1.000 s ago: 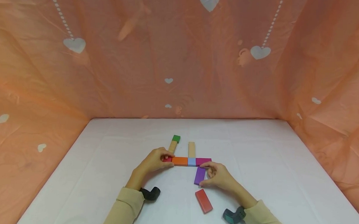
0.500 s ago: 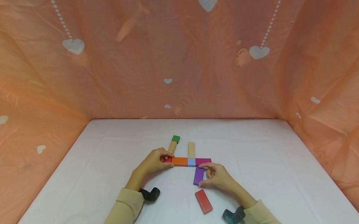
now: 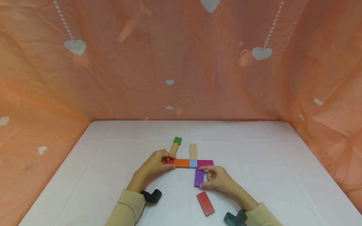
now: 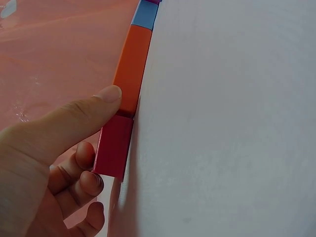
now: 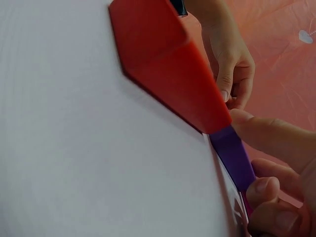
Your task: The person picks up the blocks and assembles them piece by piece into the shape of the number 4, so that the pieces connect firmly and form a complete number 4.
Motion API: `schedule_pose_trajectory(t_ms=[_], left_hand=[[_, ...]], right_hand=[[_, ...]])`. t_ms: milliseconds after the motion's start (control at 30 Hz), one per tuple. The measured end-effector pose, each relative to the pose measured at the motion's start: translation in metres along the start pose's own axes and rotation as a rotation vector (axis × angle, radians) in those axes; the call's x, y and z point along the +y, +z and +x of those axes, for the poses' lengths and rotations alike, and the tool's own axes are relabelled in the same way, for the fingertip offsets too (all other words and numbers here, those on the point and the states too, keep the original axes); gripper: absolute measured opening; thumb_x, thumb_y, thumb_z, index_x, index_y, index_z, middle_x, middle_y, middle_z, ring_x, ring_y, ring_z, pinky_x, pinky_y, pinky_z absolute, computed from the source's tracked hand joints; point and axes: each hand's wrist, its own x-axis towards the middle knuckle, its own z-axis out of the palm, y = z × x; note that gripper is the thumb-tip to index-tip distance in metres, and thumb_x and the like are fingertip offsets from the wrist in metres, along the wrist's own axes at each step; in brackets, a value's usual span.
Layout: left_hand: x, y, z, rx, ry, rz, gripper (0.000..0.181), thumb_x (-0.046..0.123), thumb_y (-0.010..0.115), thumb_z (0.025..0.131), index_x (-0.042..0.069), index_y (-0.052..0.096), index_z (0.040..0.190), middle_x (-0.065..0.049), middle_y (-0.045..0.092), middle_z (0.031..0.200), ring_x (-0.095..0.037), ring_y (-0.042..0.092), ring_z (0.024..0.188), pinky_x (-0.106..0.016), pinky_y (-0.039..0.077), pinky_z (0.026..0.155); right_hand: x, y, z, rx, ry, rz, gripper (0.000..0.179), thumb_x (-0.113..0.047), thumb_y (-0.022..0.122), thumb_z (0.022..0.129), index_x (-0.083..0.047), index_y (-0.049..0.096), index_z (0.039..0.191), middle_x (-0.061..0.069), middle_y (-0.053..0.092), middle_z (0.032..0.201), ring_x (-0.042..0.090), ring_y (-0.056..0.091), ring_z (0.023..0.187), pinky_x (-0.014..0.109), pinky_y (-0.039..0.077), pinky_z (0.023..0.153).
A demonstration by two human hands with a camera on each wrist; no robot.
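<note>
A row of wooden blocks lies on the white table: a crimson block (image 4: 113,145), an orange block (image 3: 181,163), a light blue block (image 3: 193,163) and a magenta block (image 3: 205,162). My left hand (image 3: 154,163) grips the row's left end around the crimson block, its thumb tip reaching the orange one; its index finger is hidden in the left wrist view. At the magenta block's near side, my right hand (image 3: 220,178) pinches a purple block (image 3: 199,178) by its two ends, thumb near and index finger far.
A loose red block (image 3: 205,203) lies nearest the person. Behind the row, two plain wooden blocks point away, the right one (image 3: 193,151) straight and the left one (image 3: 174,148) slanted with a green block (image 3: 177,140) at its tip. Orange cloth (image 3: 179,60) surrounds the table.
The right hand has slid the purple block slightly left along the row, under the joint of the light blue and magenta blocks. The left hand stays in place.
</note>
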Motion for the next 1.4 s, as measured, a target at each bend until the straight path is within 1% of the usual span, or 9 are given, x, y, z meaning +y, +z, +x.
schedule_pose_trajectory(t_ms=[233,400,567,700,800,967,1100,1267,1400], left_hand=[[0.0003,0.0003,0.0003,-0.004,-0.017,0.001,0.027,0.02,0.08,0.078,0.009,0.074,0.102,-0.004,0.056,0.081,-0.01,0.046,0.078,-0.016,0.038,0.066],[0.0003,0.0006,0.0007,-0.008,-0.036,0.0,0.028,0.021,0.08,0.078,0.01,0.074,0.103,-0.004,0.056,0.082,-0.011,0.046,0.078,-0.016,0.038,0.067],[0.0002,0.0007,0.0006,-0.011,-0.028,0.002,0.028,0.021,0.08,0.078,0.01,0.074,0.103,-0.004,0.057,0.082,-0.011,0.046,0.078,-0.016,0.038,0.066],[-0.0001,0.001,0.0004,-0.009,-0.031,0.008,0.028,0.021,0.08,0.078,0.01,0.074,0.103,-0.004,0.057,0.083,-0.011,0.047,0.079,-0.016,0.038,0.067],[-0.0004,0.0011,0.0006,-0.008,-0.046,0.014,0.027,0.022,0.08,0.078,0.012,0.074,0.103,-0.003,0.057,0.083,-0.011,0.047,0.079,-0.016,0.039,0.068],[0.0003,0.0003,0.0014,-0.01,-0.06,0.016,0.027,0.022,0.08,0.078,0.012,0.074,0.103,-0.002,0.056,0.083,-0.012,0.047,0.08,-0.016,0.039,0.068],[-0.0002,-0.0001,0.0018,-0.009,-0.051,0.025,0.028,0.022,0.08,0.078,0.012,0.074,0.103,-0.002,0.056,0.082,-0.011,0.047,0.08,-0.017,0.038,0.067],[-0.0007,0.0001,0.0022,-0.013,-0.045,0.017,0.028,0.022,0.08,0.078,0.011,0.074,0.103,-0.003,0.056,0.083,-0.011,0.047,0.079,-0.017,0.038,0.067],[-0.0005,0.0005,0.0023,-0.016,-0.047,0.012,0.028,0.022,0.08,0.078,0.011,0.074,0.103,-0.004,0.057,0.083,-0.012,0.046,0.08,-0.017,0.038,0.067]], right_hand=[[0.0019,0.0027,0.0008,-0.033,-0.018,-0.031,0.056,-0.024,0.081,0.076,-0.007,0.062,0.126,-0.003,0.044,0.067,0.002,0.042,0.06,0.017,0.035,0.057],[0.0021,0.0045,0.0023,-0.053,-0.058,-0.038,0.055,-0.023,0.081,0.077,-0.007,0.062,0.126,-0.004,0.044,0.066,0.001,0.041,0.059,0.018,0.035,0.057],[0.0042,0.0059,0.0036,-0.084,-0.088,-0.028,0.057,-0.022,0.08,0.078,-0.006,0.061,0.128,-0.004,0.043,0.064,0.0,0.04,0.057,0.018,0.034,0.055],[0.005,0.0063,0.004,-0.092,-0.089,-0.023,0.057,-0.023,0.08,0.078,-0.005,0.06,0.129,-0.004,0.042,0.064,0.0,0.04,0.057,0.018,0.033,0.055],[0.0046,0.0066,0.0043,-0.093,-0.09,-0.022,0.057,-0.023,0.08,0.078,-0.005,0.06,0.129,-0.004,0.042,0.064,0.0,0.04,0.056,0.017,0.033,0.055],[0.0034,0.0066,0.0044,-0.095,-0.089,-0.052,0.057,-0.025,0.079,0.08,-0.007,0.06,0.13,-0.005,0.042,0.063,-0.001,0.039,0.056,0.017,0.032,0.054],[0.0033,0.0064,0.0044,-0.101,-0.091,-0.069,0.056,-0.027,0.078,0.08,-0.008,0.06,0.131,-0.005,0.041,0.063,0.0,0.038,0.056,0.017,0.031,0.054],[0.0061,0.0062,0.0044,-0.11,-0.096,-0.014,0.055,-0.023,0.077,0.081,-0.007,0.059,0.131,-0.004,0.041,0.064,-0.001,0.038,0.056,0.016,0.031,0.053],[0.0084,0.0055,0.0045,-0.119,-0.121,0.034,0.055,-0.02,0.077,0.081,-0.005,0.059,0.131,-0.004,0.04,0.064,-0.001,0.038,0.057,0.016,0.03,0.053]])
